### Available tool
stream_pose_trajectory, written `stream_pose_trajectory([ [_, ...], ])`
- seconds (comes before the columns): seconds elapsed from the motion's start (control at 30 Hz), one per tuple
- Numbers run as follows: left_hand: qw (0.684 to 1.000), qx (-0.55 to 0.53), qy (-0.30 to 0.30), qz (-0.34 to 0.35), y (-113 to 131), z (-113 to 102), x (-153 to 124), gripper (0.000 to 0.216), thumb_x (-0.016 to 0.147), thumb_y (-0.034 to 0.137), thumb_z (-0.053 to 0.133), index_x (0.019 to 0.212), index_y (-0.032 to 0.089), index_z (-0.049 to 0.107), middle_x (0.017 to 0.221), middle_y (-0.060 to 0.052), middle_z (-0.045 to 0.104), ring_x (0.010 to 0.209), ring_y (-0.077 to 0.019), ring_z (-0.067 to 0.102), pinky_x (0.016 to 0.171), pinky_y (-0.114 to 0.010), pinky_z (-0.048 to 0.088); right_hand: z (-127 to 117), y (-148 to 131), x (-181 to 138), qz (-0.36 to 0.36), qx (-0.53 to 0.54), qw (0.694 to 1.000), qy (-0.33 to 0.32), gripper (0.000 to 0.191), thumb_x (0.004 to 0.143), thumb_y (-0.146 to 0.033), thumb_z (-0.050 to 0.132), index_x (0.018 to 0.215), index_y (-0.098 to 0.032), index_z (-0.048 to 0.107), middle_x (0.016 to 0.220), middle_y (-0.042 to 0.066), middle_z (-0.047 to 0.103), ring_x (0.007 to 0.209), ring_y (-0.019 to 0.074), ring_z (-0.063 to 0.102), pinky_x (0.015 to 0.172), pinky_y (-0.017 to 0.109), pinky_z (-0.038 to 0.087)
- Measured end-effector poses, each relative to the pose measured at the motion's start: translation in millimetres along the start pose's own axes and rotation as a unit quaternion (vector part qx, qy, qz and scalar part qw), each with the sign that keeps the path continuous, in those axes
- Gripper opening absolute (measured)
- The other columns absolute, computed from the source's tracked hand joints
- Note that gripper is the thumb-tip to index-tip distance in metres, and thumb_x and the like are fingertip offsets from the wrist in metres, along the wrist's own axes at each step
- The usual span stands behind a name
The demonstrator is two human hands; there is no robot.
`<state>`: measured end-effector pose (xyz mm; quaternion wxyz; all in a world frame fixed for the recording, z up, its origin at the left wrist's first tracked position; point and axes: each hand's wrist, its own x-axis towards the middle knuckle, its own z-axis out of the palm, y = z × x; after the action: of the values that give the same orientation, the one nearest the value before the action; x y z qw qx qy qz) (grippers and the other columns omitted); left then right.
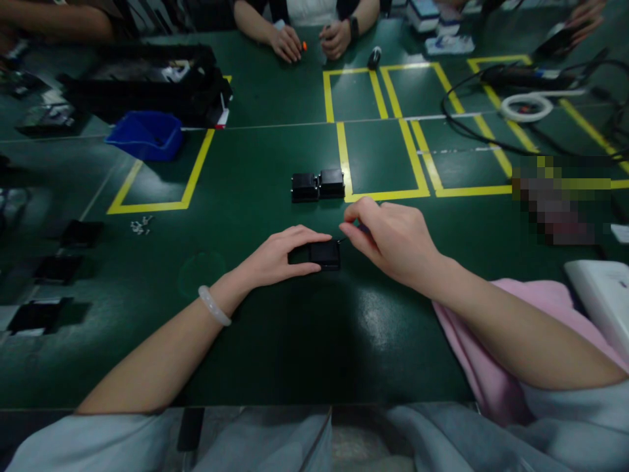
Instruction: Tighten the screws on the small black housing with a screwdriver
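Note:
On the green table in front of me lies a small black box (325, 255). My left hand (280, 257) grips it from the left, with the thumb along its near side and the fingers along its far side. At the box's right edge is the tip of a thin dark-shafted tool (343, 240). My right hand (390, 236) pinches that tool, and most of its handle is hidden in the fingers. Just beyond my hands, two similar black boxes (304, 187) stand side by side.
Small metal screws (141, 226) lie in a pile to the left, near a blue bin (147, 134) and a long black tray (147, 78). Several dark parts (59, 269) sit at the far left. A pink cloth (491, 341) lies under my right forearm. Across the table, a co-worker's hands (337, 39) rest.

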<state>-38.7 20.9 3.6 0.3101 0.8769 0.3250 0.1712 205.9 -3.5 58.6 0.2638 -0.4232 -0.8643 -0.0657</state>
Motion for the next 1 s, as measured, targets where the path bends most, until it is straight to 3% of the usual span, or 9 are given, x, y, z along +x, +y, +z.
stream_pose_trajectory([
  [0.2, 1.000, 0.005, 0.012, 0.002, 2, 4, -1, 0.047, 0.093, 0.037, 0.064, 0.137, 0.026, 0.053, 0.124, -0.006, 0.061, 0.115, -0.0216, 0.058, 0.099, -0.035, 0.047, 2, 0, 0, 0.003, 0.029, 0.999, 0.024, 0.017, 0.095, -0.023, 0.047, 0.108, -0.015, 0.054, 0.078, 0.001, 0.069, 0.063, 0.0156, 0.065, 0.059, 0.026, 0.038],
  [0.4, 0.999, 0.024, 0.023, -0.004, 3, 10, -1, 0.048, 0.093, 0.035, 0.063, 0.138, 0.025, 0.051, 0.125, -0.006, 0.060, 0.115, -0.0215, 0.057, 0.098, -0.035, 0.046, 3, 3, 0, -0.001, 0.024, 1.000, 0.011, 0.024, 0.098, -0.034, 0.042, 0.093, -0.016, 0.057, 0.071, 0.002, 0.066, 0.061, 0.0166, 0.063, 0.059, 0.027, 0.039],
  [0.57, 0.999, 0.024, 0.032, 0.001, 3, 12, -1, 0.047, 0.094, 0.033, 0.062, 0.138, 0.024, 0.050, 0.125, -0.007, 0.060, 0.116, -0.0213, 0.056, 0.099, -0.036, 0.046, 5, 5, 0, 0.011, 0.041, 0.999, 0.028, 0.018, 0.096, -0.023, 0.041, 0.104, -0.017, 0.056, 0.078, 0.001, 0.067, 0.062, 0.0132, 0.061, 0.061, 0.025, 0.039],
  [0.8, 0.999, 0.032, 0.035, 0.001, 6, 14, 0, 0.047, 0.095, 0.029, 0.061, 0.140, 0.023, 0.049, 0.128, -0.007, 0.058, 0.118, -0.0207, 0.054, 0.100, -0.035, 0.044, 2, 9, 1, 0.010, 0.020, 1.000, 0.019, 0.024, 0.098, -0.035, 0.041, 0.091, -0.018, 0.056, 0.070, 0.000, 0.064, 0.061, 0.0143, 0.061, 0.059, 0.026, 0.038],
  [1.0, 0.998, 0.041, 0.039, 0.005, 9, 14, 2, 0.046, 0.096, 0.029, 0.060, 0.139, 0.022, 0.049, 0.126, -0.007, 0.059, 0.116, -0.0202, 0.054, 0.099, -0.035, 0.044, 3, 9, 1, 0.006, 0.038, 0.998, 0.043, 0.019, 0.096, -0.023, 0.041, 0.104, -0.015, 0.056, 0.076, 0.001, 0.067, 0.061, 0.0132, 0.060, 0.059, 0.026, 0.038],
])
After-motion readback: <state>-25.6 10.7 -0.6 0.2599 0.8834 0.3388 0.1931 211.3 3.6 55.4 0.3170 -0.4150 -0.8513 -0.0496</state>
